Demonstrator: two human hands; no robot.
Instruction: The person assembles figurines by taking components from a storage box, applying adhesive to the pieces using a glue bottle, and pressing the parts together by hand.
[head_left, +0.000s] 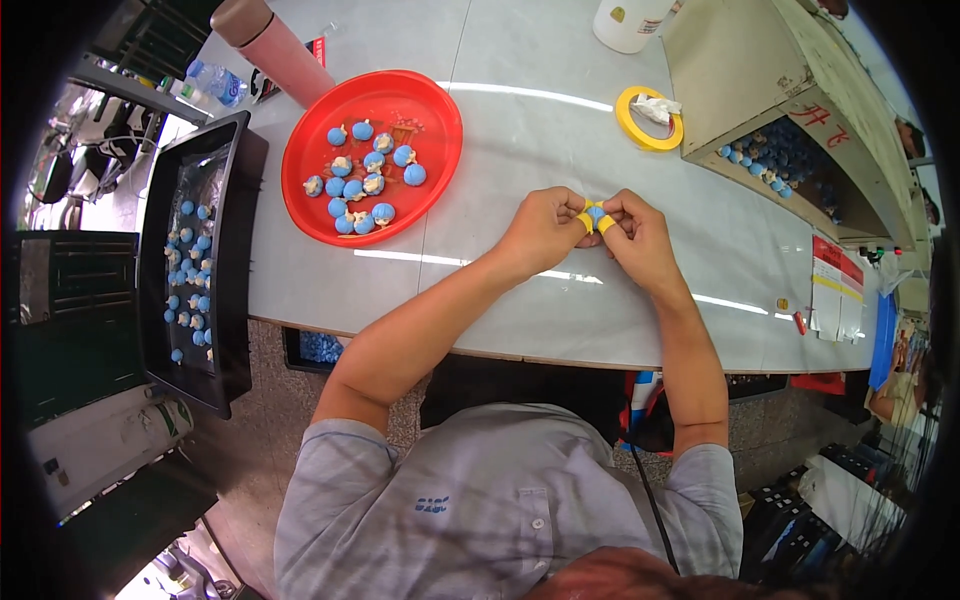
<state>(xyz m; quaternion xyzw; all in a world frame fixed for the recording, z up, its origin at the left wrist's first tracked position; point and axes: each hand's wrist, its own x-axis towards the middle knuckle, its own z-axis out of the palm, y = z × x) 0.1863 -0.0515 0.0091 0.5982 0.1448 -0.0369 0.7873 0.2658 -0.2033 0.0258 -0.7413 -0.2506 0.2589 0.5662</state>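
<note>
Over the grey tabletop, my left hand (545,228) and my right hand (643,238) meet with fingers pinched around one small blue ball-shaped piece (597,214). Yellow tape or covers wrap the thumbs and some fingertips, hiding much of the piece. To the left of my hands lies a round red tray (445,130) holding several similar blue balls (414,175) with cream-coloured bits on them.
At the far left is a black bin (232,270) with more blue balls. A pink bottle (270,50) stands behind the tray. A yellow tape roll (640,133) lies beside an open-fronted box (740,110) holding blue balls. A white container (628,25) stands at the back.
</note>
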